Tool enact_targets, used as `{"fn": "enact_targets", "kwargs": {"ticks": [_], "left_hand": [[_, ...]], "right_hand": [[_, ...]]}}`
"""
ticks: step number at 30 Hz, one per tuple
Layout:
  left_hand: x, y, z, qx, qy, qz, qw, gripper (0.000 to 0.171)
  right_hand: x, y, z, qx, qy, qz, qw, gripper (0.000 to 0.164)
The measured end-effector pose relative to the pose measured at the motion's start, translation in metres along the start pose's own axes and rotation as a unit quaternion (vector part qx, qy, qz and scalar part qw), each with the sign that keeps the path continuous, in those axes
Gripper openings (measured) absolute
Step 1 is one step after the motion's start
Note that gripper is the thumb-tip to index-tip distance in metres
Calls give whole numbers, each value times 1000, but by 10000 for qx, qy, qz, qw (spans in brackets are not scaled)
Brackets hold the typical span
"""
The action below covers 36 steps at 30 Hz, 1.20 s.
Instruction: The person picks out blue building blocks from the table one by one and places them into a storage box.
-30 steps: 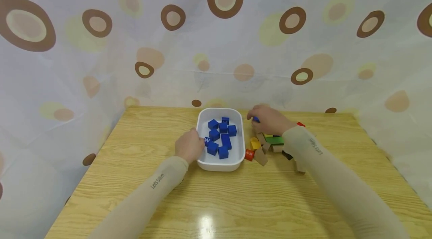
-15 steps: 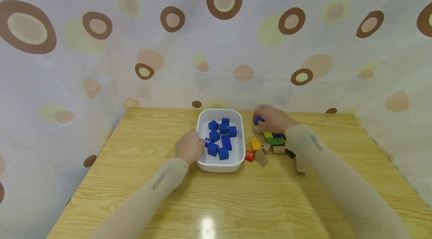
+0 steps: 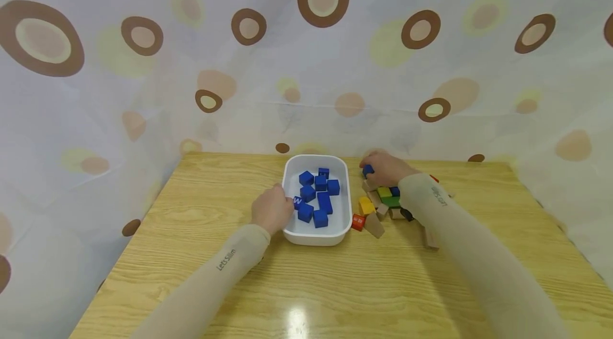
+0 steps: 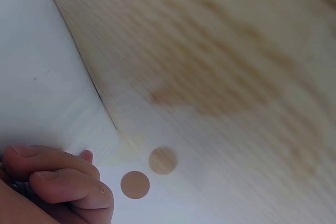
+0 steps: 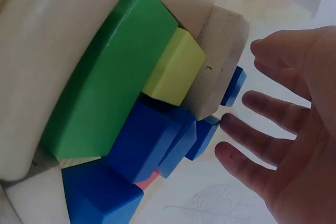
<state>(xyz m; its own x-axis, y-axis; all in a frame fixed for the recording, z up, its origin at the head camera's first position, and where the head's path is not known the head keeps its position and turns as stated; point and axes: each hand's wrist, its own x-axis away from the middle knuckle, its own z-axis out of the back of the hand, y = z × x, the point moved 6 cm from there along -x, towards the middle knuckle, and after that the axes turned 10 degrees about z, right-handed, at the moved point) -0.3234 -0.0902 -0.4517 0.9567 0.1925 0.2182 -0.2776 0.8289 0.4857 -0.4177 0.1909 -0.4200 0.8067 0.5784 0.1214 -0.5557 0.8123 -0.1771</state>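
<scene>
A white plastic tub (image 3: 317,241) holds several blue blocks (image 3: 324,203), one of them marked W. On its left side my left hand (image 3: 273,209) grips the rim; the left wrist view shows the curled fingers (image 4: 68,184). Right of the tub, my right hand (image 3: 389,168) reaches over the back of a loose pile of blocks. A small blue block (image 3: 367,170) shows at its fingertips. From the right wrist, that hand's fingers (image 5: 262,137) look spread and loosely extended, with a blue block (image 5: 233,86) just beyond the tips.
The pile includes a green block (image 5: 110,77), a yellow-green block (image 5: 176,66), an orange block (image 3: 366,206), a red block (image 3: 358,222) and several plain wooden blocks (image 3: 374,225). A patterned sheet (image 3: 306,62) hangs behind the wooden table (image 3: 306,286).
My right hand has drawn back slightly to the right, its fingertips now close to the blue block. The left hand stays on the tub's rim, and the head view has shifted a little.
</scene>
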Motion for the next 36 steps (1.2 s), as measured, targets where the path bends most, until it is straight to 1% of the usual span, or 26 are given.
{"fn": "enact_targets", "kwargs": {"ticks": [3, 9, 15, 21, 24, 30, 33, 36], "left_hand": [[0, 0, -1, 11, 3, -2, 10000, 41], [-1, -1, 0, -18, 18, 17, 10000, 39], [-1, -1, 1, -31, 31, 8, 10000, 38], [-1, 0, 0, -170, 26, -3, 9999, 40], [-1, 1, -1, -251, 37, -16, 9997, 40], [-2, 1, -2, -235, 20, -8, 9997, 39], [-1, 0, -2, -208, 11, 13, 9998, 39], [0, 0, -1, -202, 12, 20, 9998, 39]], "right_hand": [[-3, 2, -3, 69, 6, -16, 10000, 42], [-9, 4, -8, 129, -1, -102, 9999, 38], [-13, 2, -9, 104, 54, -113, 9999, 33], [-15, 3, -12, -1, 100, -152, 9998, 29], [-13, 6, -13, -77, 209, -211, 9995, 29], [-6, 6, -4, 2, 503, -147, 9986, 30], [1, -1, 4, 24, 546, -115, 9984, 32], [7, -11, 12, 60, 642, 29, 9979, 32]]}}
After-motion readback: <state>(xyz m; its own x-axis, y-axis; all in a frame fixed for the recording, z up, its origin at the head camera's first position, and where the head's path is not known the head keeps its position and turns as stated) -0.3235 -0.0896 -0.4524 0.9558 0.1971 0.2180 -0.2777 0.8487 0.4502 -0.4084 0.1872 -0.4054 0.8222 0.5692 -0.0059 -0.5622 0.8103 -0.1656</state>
